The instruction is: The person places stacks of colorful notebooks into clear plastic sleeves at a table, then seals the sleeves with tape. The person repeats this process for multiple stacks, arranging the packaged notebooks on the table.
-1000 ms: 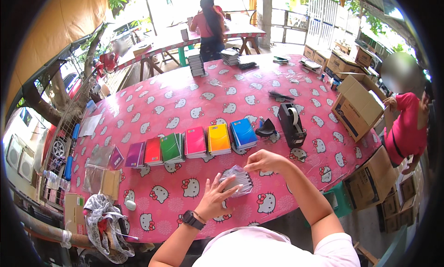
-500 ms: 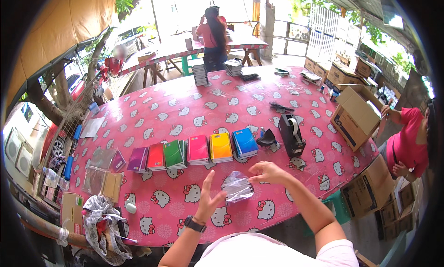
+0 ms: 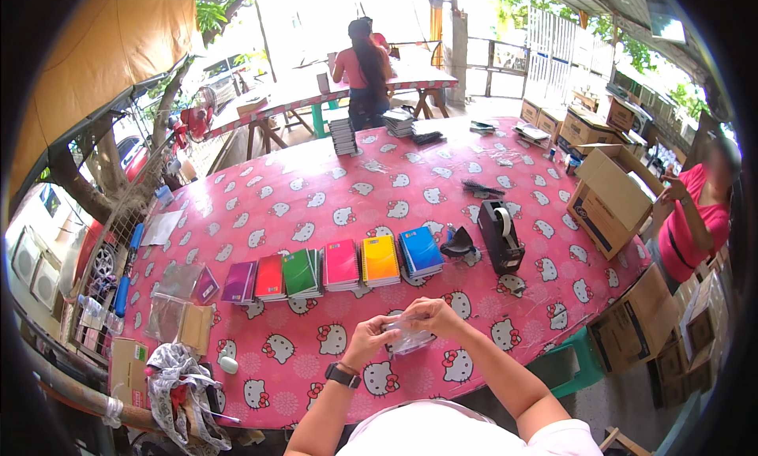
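A clear plastic-wrapped packet [image 3: 412, 341] lies on the pink table in front of me; the plastic's glare hides what is inside. My left hand [image 3: 369, 341], with a dark watch on its wrist, has its fingers closed at the packet's left edge. From the upper right, my right hand [image 3: 436, 317] pinches the plastic at the packet's top. Just beyond my hands runs a row of spiral notebook stacks: purple [image 3: 238, 283], red [image 3: 271, 277], green [image 3: 302, 272], pink [image 3: 341, 264], yellow [image 3: 380, 260] and blue [image 3: 421, 251].
A black tape dispenser [image 3: 500, 239] stands right of the notebooks. Plastic sleeves [image 3: 167, 310] and a patterned cloth [image 3: 185, 385] lie at the left. An open carton [image 3: 604, 207] sits at the right edge beside a person in pink [image 3: 695, 219]. More notebook stacks [image 3: 343, 137] stand at the far edge.
Both hands, apart and open around the packet before, have come together and closed on its plastic. The person at the right has shifted and raised an arm by the carton.
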A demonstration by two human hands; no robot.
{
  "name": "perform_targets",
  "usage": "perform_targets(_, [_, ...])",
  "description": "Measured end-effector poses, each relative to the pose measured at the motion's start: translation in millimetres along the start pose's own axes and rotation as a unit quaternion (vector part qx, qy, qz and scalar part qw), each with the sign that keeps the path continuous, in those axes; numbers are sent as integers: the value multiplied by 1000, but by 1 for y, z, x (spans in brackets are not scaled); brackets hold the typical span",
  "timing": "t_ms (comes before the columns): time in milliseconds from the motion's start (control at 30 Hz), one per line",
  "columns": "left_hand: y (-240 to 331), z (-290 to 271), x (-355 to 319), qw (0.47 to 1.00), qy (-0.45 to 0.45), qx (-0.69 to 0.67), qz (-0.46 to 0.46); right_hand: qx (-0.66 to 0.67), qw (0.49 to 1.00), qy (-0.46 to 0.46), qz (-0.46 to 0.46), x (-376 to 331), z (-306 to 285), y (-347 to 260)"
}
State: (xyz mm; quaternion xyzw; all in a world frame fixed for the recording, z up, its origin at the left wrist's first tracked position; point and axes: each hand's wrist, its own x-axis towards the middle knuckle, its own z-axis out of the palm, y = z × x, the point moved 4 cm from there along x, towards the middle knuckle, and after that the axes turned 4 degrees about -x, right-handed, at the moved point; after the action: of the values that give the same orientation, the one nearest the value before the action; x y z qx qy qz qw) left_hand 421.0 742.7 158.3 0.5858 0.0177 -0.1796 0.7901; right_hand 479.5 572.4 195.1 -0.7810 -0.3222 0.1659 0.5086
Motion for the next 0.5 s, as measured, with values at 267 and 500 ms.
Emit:
perform_targets(267, [44,45,-40,780,16,542,313,-162,972,-53,-164,-49,-11,-34])
perform_targets(500, [15,41,-41,795,101,467,374,-298,914,165,-219,-72,-3,-41])
